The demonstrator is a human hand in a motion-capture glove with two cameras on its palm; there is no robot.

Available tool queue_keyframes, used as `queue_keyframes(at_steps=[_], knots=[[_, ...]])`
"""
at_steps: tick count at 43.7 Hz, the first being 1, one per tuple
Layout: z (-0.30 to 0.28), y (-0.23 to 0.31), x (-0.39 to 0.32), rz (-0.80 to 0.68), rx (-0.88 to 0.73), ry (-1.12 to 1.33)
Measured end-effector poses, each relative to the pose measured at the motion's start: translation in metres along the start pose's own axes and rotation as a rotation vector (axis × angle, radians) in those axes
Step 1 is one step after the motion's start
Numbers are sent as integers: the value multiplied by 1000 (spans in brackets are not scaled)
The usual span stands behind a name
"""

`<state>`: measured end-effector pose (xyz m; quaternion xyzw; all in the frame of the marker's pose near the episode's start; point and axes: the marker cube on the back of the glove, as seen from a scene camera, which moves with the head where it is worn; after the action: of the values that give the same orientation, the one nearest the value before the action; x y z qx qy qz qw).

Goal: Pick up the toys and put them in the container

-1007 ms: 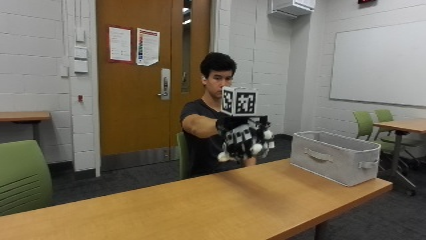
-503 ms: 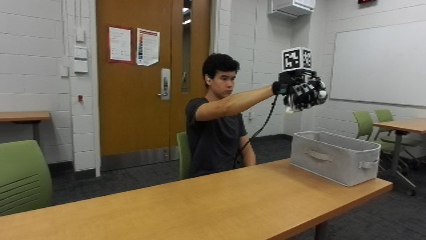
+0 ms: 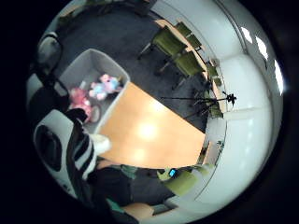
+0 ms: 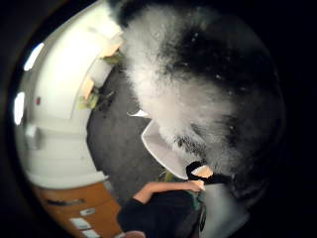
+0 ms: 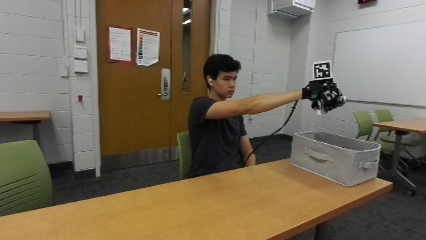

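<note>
On the wooden table the grey container waits as a black-and-white plush toy is held by curled fingers of the right hand high above it; lowering and release are called for next

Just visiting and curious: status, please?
Gloved right hand grips fluffy black-and-white plush toy, held above grey fabric container. Pink plush toys inside. Nothing in the way.
</note>
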<state>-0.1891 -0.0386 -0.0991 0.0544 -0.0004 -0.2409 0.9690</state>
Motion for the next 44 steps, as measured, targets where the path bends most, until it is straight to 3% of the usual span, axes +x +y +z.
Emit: queue_keyframes(at_steps=[6,12,16,21,29,34,41,42,44], knots=[[24,-6,19,-113,9,-48],[39,-15,-3,32,-23,-120],[56,-15,7,32,-51,-31],[61,-15,5,87,-130,-110],[63,-1,35,-77,-97,78],[50,7,-3,125,-86,16],[27,52,39,-151,-32,-197],[26,58,54,-125,-29,-173],[31,67,96,65,-32,-33]])
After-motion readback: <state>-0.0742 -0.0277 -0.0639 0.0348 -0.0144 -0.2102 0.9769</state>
